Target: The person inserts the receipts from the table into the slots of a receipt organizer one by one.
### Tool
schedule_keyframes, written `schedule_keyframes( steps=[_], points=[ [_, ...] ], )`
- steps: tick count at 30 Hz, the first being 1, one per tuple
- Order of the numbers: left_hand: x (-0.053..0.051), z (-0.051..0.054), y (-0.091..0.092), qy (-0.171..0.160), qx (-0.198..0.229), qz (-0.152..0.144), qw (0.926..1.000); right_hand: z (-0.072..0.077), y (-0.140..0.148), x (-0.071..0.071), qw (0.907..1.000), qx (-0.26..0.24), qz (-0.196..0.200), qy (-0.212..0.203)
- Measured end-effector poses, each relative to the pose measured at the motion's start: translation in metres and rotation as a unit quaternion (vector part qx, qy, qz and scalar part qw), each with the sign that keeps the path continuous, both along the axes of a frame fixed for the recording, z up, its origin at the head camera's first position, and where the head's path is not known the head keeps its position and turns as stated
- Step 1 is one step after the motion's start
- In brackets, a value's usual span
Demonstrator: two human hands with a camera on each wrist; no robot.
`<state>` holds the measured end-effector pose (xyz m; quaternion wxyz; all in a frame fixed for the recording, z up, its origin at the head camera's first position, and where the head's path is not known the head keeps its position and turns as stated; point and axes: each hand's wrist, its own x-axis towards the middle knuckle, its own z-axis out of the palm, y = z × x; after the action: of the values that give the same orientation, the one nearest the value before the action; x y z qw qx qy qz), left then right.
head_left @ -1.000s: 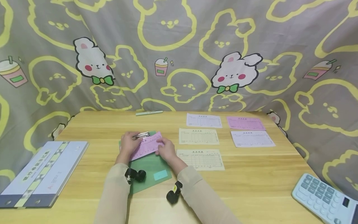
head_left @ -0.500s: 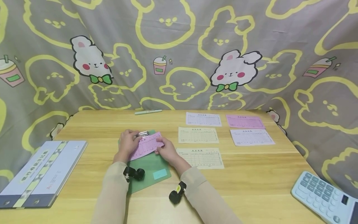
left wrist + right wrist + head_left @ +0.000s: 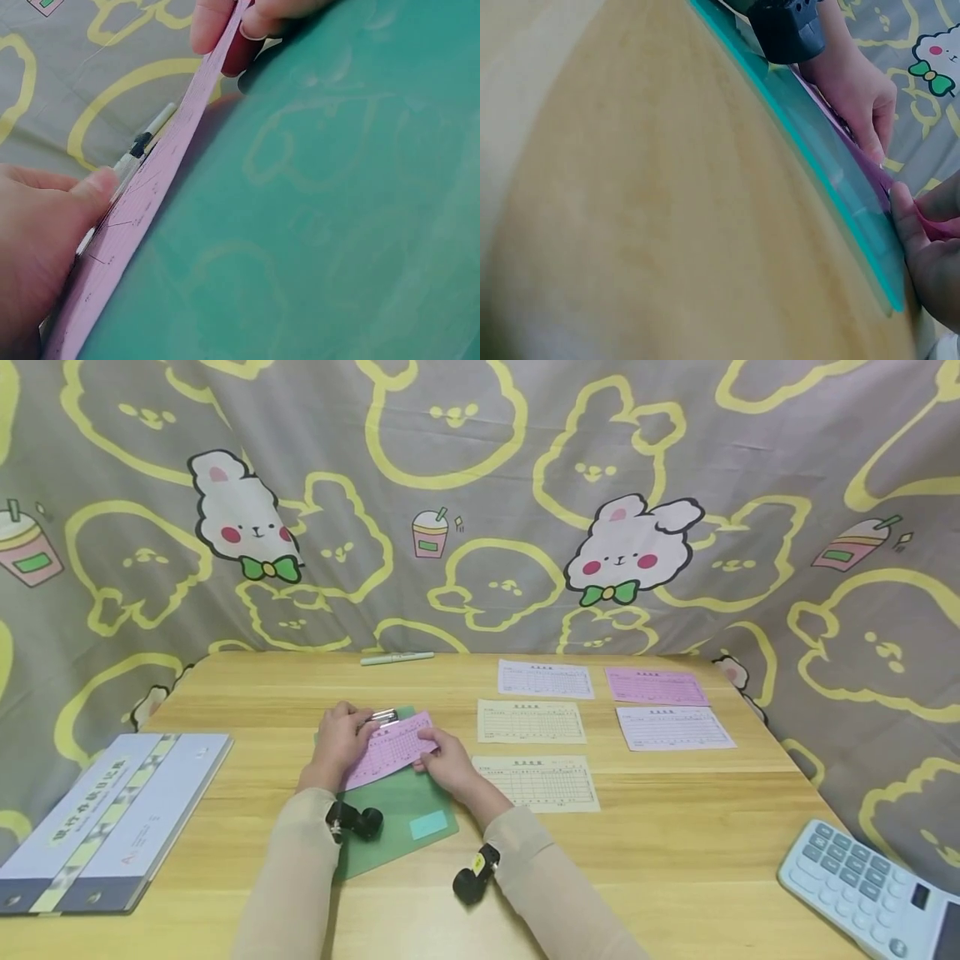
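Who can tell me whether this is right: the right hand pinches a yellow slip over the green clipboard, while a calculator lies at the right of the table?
Not quite: the slip that the right hand pinches over the green clipboard is pink, as the head view shows. The calculator does lie at the right of the table.

On the binder (image 3: 141, 825) at my left, I read the title 银行存款日记账 (image 3: 91, 804) and a red letter A (image 3: 127, 860); print on the pink slip (image 3: 392, 747) I held, and on the other slips (image 3: 531, 727), was too small to read.
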<state>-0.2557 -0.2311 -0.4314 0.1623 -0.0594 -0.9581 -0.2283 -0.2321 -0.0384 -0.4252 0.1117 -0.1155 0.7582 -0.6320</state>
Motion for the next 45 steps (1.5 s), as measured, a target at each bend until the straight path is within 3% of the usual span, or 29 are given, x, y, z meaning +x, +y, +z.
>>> schedule_keyframes(
  steps=[5,13,22,30,35,45],
  points=[
    [-0.002,0.000,-0.002,0.024,-0.002,-0.002,0.9997,0.003,-0.001,0.001,1.0000,-0.004,0.008,-0.001],
    [-0.003,0.002,-0.001,0.003,0.025,0.009,0.9996,-0.001,-0.004,-0.003,0.9999,-0.003,-0.015,-0.001],
    [-0.007,0.002,-0.001,0.015,0.029,-0.001,0.9995,0.001,-0.006,-0.003,0.9994,-0.005,-0.033,0.010],
    [-0.006,0.002,0.002,0.002,0.040,0.005,0.9992,0.001,-0.009,-0.006,0.9974,-0.009,-0.071,0.011],
    [-0.005,0.001,0.002,0.001,0.042,0.010,0.9991,0.004,-0.011,-0.005,0.9966,0.004,-0.082,-0.001],
    [-0.004,0.003,0.000,0.013,0.036,0.009,0.9992,0.003,-0.015,-0.010,0.9959,-0.023,-0.078,-0.039]
  ],
)
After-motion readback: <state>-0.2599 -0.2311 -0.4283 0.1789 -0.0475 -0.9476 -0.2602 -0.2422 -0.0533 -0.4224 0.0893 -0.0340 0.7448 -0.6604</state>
